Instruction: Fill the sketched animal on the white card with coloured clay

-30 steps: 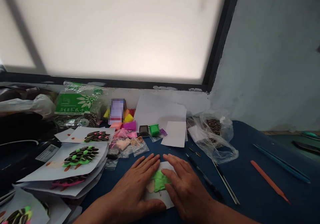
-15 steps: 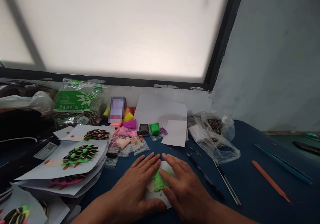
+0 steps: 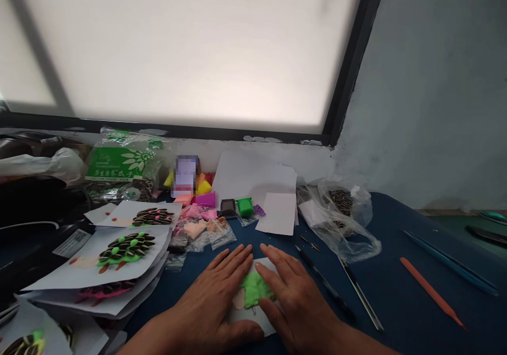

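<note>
Clay (image 3: 255, 290), bright green and flattened, lies on a small white card (image 3: 259, 318) between the hands, its left edge beside a peach patch (image 3: 239, 299). Left hand (image 3: 216, 297) is palm down and empty-looking, fingers straight and close together, thumb stretched wide across the card's near edge. Right hand (image 3: 297, 291) is loosely bent, thumb and forefinger apart at the clay's right side; whether they press it, I cannot tell. Short pencil-like lines show on the card just below the clay. Right of the hands, on the blue table (image 3: 396, 281), lie a pen (image 3: 320, 278), a metal tool (image 3: 361, 293), an orange tool (image 3: 431, 291) and blue tweezers (image 3: 449, 262). Two seeds (image 3: 310, 243) sit near the pen's tip, in front of a clear bag (image 3: 343, 215) of more seeds. To the left, sheets (image 3: 63, 277) lie stacked, the upper ones bearing seed-covered figures.
</note>
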Tool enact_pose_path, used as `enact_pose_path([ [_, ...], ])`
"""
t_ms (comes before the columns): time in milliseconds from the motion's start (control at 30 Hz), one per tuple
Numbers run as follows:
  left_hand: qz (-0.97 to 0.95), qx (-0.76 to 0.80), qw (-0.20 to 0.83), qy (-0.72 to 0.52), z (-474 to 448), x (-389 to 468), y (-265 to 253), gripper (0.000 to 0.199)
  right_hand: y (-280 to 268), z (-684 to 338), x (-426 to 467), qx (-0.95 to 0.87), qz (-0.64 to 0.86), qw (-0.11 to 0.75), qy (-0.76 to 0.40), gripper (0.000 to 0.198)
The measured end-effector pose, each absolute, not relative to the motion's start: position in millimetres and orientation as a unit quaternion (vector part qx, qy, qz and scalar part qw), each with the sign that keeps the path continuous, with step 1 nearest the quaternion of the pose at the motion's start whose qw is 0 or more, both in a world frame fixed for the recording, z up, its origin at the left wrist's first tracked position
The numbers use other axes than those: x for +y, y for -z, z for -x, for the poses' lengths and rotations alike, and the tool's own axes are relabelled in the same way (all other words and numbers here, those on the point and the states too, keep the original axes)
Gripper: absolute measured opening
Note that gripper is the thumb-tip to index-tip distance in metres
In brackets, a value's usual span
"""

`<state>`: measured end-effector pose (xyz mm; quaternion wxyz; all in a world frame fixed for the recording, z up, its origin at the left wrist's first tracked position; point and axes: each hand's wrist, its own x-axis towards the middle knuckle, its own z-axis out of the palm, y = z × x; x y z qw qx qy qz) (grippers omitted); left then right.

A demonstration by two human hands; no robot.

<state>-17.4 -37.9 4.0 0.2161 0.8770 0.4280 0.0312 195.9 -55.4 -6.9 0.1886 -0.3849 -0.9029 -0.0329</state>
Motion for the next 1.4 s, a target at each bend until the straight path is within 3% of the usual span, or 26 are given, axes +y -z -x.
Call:
enact_pose_path([
  [400,-0.883,0.415,0.210,-0.052,20.4,-38.3,-1.0,0.101,8.8,-202.7,-58.2,-0.896,0.378,0.227,0.044,0.036],
  [1400,-0.880,0.407,0.232,-0.076,18.4,-37.8,-3.6,0.097,9.6,-202.3,-56.9,-0.924,0.313,0.217,0.035,0.031],
])
